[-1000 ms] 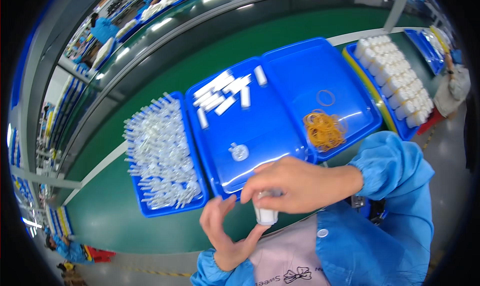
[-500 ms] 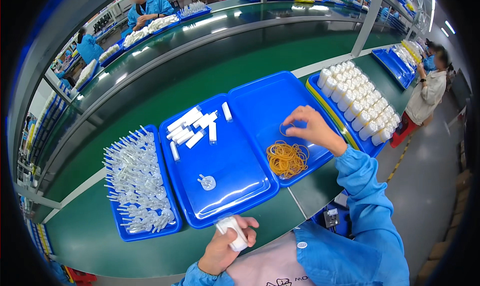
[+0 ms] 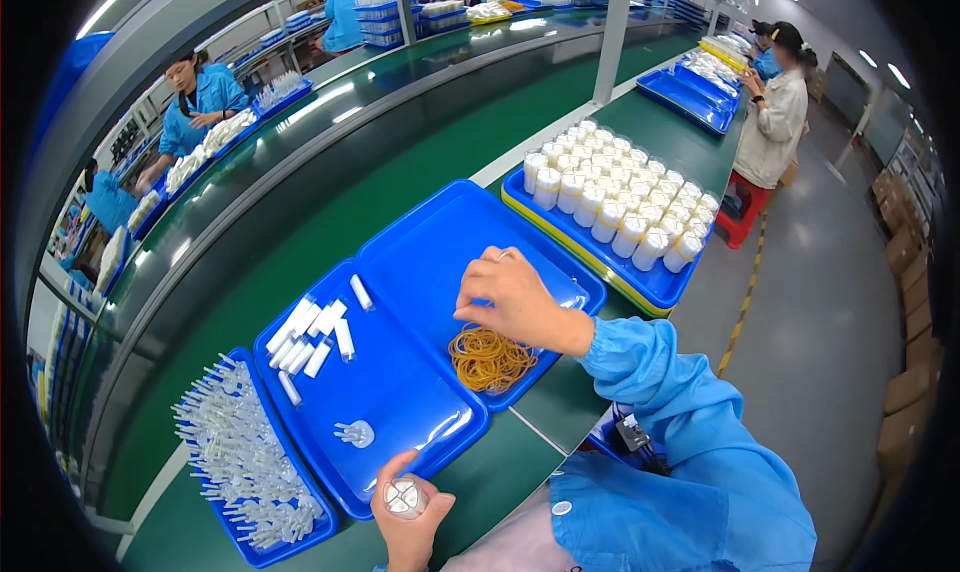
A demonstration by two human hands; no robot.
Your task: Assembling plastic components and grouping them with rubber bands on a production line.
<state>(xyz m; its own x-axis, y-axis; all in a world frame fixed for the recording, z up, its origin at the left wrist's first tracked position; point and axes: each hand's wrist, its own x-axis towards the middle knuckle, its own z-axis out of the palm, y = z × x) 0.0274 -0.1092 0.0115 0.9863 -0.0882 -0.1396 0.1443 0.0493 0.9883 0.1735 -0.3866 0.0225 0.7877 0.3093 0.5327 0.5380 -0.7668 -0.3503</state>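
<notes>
My left hand (image 3: 408, 522) is closed around a round bundle of white pieces (image 3: 405, 497), its end turned up and split into sections by a cross. It is at the near edge of the middle blue tray (image 3: 400, 392), where a clear stemmed plastic piece (image 3: 355, 433) and several white sticks (image 3: 300, 337) lie. My right hand (image 3: 515, 302) is above the right blue tray (image 3: 420, 242), just over a pile of tan rubber bands (image 3: 490, 360). Its fingers are pinched; the rubber band visible in them half a second ago is hidden now.
A left tray is heaped with clear stemmed plastic pieces (image 3: 245, 462). Rows of white bundles (image 3: 610, 192) stand in a blue tray at the far right. Beyond the green bench runs a metal rail (image 3: 250, 187). Co-workers (image 3: 205, 107) sit across the line; another person (image 3: 775, 117) is at the right.
The view has swung right. My left hand has tipped the bundle so its end shows. My right hand has turned over, its back now up, and stays near the rubber bands.
</notes>
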